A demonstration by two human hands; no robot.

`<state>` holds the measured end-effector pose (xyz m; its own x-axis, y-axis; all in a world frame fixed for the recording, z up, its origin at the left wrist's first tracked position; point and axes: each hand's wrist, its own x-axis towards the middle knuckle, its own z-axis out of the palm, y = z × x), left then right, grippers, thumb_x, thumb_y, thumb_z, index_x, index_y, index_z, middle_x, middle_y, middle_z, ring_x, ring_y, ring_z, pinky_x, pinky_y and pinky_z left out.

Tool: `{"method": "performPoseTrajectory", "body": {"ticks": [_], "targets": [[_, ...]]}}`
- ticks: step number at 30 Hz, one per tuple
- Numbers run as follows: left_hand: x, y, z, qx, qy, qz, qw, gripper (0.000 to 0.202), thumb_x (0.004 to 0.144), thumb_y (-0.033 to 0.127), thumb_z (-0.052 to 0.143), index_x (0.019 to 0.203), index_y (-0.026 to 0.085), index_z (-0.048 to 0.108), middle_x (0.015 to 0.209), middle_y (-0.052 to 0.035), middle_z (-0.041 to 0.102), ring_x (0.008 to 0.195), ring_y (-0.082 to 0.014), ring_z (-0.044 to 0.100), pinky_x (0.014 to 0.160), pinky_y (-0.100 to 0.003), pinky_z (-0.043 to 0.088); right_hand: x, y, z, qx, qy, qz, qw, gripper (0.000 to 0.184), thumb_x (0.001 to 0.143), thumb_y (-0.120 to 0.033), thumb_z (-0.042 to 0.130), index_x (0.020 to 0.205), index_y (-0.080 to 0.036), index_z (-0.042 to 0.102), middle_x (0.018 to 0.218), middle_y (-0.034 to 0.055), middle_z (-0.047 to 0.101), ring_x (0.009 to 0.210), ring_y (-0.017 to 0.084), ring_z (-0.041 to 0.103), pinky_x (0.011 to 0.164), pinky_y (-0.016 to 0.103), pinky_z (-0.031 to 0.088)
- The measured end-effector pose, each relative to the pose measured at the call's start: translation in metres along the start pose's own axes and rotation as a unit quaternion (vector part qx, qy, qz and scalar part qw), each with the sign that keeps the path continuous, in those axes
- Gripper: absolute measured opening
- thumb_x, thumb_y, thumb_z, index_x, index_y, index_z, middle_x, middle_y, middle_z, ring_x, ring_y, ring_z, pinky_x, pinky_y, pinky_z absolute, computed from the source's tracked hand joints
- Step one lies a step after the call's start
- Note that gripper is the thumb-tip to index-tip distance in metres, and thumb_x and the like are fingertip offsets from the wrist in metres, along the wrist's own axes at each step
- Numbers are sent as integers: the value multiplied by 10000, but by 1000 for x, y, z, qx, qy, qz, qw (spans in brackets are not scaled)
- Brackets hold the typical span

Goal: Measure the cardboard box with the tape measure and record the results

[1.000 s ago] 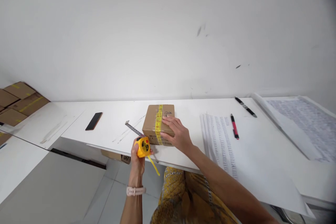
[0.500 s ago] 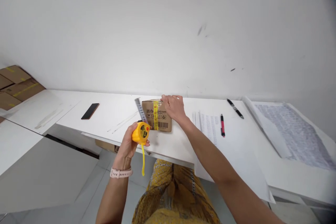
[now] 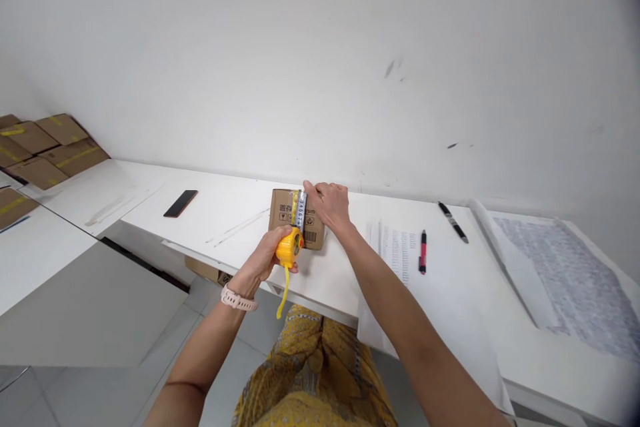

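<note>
— Fingers (image 3: 293,269) first: on what do they close, and where is the box (image 3: 283,219)?

— Those of my left hand (image 3: 266,253) grasp the yellow tape measure (image 3: 289,250), thumb along its upper side, fingertips showing below; those of my right hand (image 3: 331,205) bend at the box's far right edge, the thumb just beside the end of the drawn-out blade (image 3: 301,212); whether they pinch that end or only brace the cardboard, I cannot tell; the box sits on the white desk (image 3: 240,203) in front of me, printed face toward me.

— Why is the tape measure held at the near edge?

— From there the blade runs away from me across the printed face, beside the yellow packing tape (image 3: 295,202); its numbered side is turned to my view, which, I judge, keeps the figures readable; the strap (image 3: 283,293) hangs free, clear of the blade.

— And why the right hand opposite?

— Placed at the far edge, it probably steadies box and blade together.

— What lies about them?

— Printed sheets (image 3: 397,253) lie just beside my right forearm; the red pen (image 3: 423,252) and the black pen (image 3: 453,222) lie farther right, presumably handy for that side; a dark phone (image 3: 181,203) lies well apart to the left, out of both hands' way.
</note>
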<state>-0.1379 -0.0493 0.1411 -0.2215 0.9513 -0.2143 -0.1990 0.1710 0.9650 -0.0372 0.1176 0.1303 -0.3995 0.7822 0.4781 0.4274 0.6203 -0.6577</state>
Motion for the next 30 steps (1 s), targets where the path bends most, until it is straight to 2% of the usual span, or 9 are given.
{"method": "performPoseTrajectory", "body": {"ticks": [3,7,12,17,23,30], "targets": [[-1,0,2,20,3,5,1000,413,769,529,675,900,141,626,780,-50,665,460,-141,602,404,-290,560,1,-1,0,8,-1,20,1000,563,930,-643,392,697,-212,669,846,69,747,911,235,628,1003,418,297],[-11,-9,4,22,33,24,999,440,735,501,727,955,139,610,873,-69,668,553,-149,621,463,-298,581,4,-1,0,6,-4,41,999,519,916,-622,423,755,-219,709,888,77,754,945,257,625,969,419,324],[-27,-49,-4,-32,25,26,999,579,719,489,755,1162,162,578,1010,-83,662,624,-163,633,550,-342,596,6,0,-2,3,-15,53,998,531,915,-622,418,741,-215,712,862,80,748,920,258,624,929,412,346],[-26,-79,-9,-42,43,39,997,598,710,474,764,1179,162,567,997,-63,641,636,-153,614,569,-335,588,3,-3,-3,8,-17,59,998,523,905,-626,437,775,-208,722,873,75,741,937,258,609,941,412,347],[-21,-87,-6,-53,20,46,997,558,755,461,735,1192,162,560,997,-48,618,651,-148,606,598,-345,593,0,-7,-7,14,-20,82,996,531,892,-641,444,809,-200,728,872,82,721,960,259,601,913,397,377],[-21,-91,-8,-62,20,44,997,586,729,468,758,1193,165,568,1020,-62,630,665,-154,611,595,-341,591,-1,-4,-4,22,-8,79,997,539,889,-650,441,807,-194,717,867,85,702,942,259,593,894,403,384]]}}
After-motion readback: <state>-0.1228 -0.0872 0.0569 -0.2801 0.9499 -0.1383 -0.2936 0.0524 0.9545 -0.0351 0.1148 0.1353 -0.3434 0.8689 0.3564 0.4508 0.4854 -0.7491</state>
